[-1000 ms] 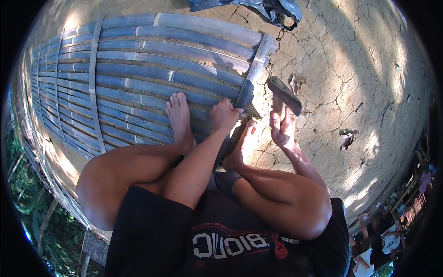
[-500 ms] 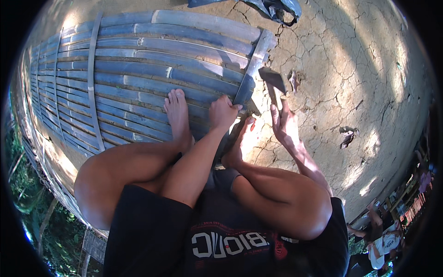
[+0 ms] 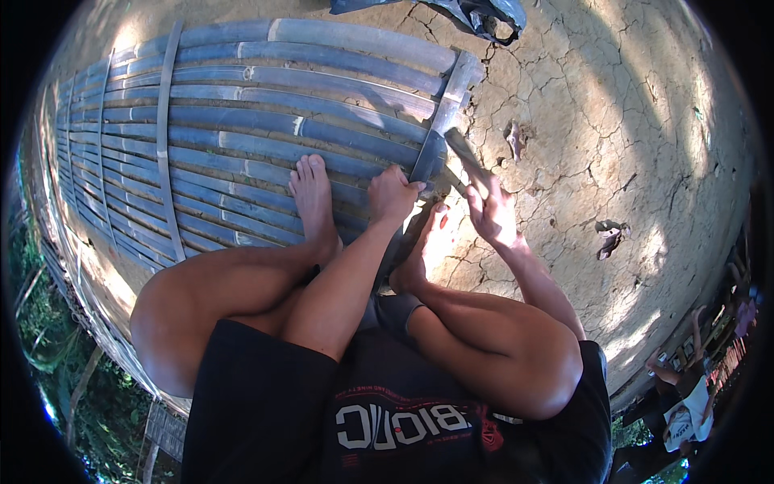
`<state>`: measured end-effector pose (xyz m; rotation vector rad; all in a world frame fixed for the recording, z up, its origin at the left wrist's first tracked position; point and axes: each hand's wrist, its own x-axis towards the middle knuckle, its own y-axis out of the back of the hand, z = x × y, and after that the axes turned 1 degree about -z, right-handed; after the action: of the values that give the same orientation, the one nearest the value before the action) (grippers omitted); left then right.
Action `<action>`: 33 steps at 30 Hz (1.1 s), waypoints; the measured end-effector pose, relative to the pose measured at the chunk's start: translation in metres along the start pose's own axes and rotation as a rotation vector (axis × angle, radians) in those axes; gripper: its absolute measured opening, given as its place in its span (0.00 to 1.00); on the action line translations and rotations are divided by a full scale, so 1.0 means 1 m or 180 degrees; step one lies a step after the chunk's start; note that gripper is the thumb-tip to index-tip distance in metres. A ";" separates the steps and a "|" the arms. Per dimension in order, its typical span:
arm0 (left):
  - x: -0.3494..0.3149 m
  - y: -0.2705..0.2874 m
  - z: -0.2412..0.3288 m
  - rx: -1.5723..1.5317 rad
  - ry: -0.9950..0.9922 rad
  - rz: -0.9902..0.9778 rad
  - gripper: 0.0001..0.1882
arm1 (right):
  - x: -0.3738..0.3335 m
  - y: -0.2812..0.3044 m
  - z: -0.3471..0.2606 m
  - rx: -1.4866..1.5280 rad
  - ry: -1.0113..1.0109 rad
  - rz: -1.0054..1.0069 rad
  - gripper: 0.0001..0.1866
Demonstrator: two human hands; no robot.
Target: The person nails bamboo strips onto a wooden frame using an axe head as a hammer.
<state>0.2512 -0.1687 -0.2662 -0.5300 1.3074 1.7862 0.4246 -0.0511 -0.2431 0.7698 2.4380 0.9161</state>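
A panel of split bamboo slats (image 3: pixel 266 121) lies on the ground in front of me, with a flat bamboo crosspiece (image 3: pixel 457 85) along its right end. My left hand (image 3: pixel 393 194) is closed at this end, around a dark flat strip (image 3: pixel 429 156) in line with the crosspiece. Its thumb points right; the part under the fingers is hidden. Just to the right, my right hand (image 3: pixel 493 214) grips a hammer (image 3: pixel 468 155) by its handle. The hammer's dark head is tilted and close to the strip, but I cannot tell whether they touch.
My bare left foot (image 3: pixel 310 185) rests on the slats; my right foot (image 3: pixel 419 254) is beside the panel's end. Dry leaves (image 3: pixel 610 236) lie on the cracked earth (image 3: pixel 580 145). A dark plastic bag (image 3: pixel 492 18) is at the far edge. Another person (image 3: pixel 685 415) is at the lower right.
The hammer in my right hand has swung left and turned, bringing its head closer to the dark strip. My left hand has stayed nearly in place.
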 end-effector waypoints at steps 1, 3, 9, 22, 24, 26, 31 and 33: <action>0.000 -0.002 -0.004 -0.0041 -0.0038 0.0075 0.20 | 0.006 -0.001 -0.001 -0.0218 -0.0558 -0.0601 0.17; 0.001 -0.005 -0.011 -0.0117 -0.0110 0.0231 0.22 | 0.011 0.004 -0.005 -0.0005 -0.0739 -0.0927 0.16; 0.003 -0.009 -0.010 -0.0087 -0.0204 0.0191 0.22 | 0.007 0.021 -0.031 0.0053 -0.0177 -0.0219 0.22; -0.003 0.001 0.002 -0.0078 -0.0152 0.0048 0.19 | 0.004 -0.008 0.006 -0.0296 -0.0919 -0.0599 0.17; 0.001 -0.006 0.004 -0.0064 -0.0241 -0.0052 0.19 | 0.009 -0.001 0.017 -0.0142 -0.0931 -0.0784 0.16; 0.003 -0.007 -0.009 -0.0108 -0.0249 0.0177 0.21 | 0.009 0.008 -0.007 0.0221 -0.0904 -0.0712 0.19; 0.004 -0.010 -0.013 -0.0186 -0.0306 0.0258 0.22 | 0.004 -0.011 0.003 0.0459 -0.0123 -0.0032 0.21; 0.001 -0.012 -0.007 -0.0179 -0.0269 0.0079 0.22 | 0.006 -0.010 0.015 -0.0210 -0.0877 -0.0938 0.18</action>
<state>0.2593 -0.1732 -0.2765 -0.4656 1.2138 1.8504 0.4252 -0.0472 -0.2617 0.4613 2.1918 0.7207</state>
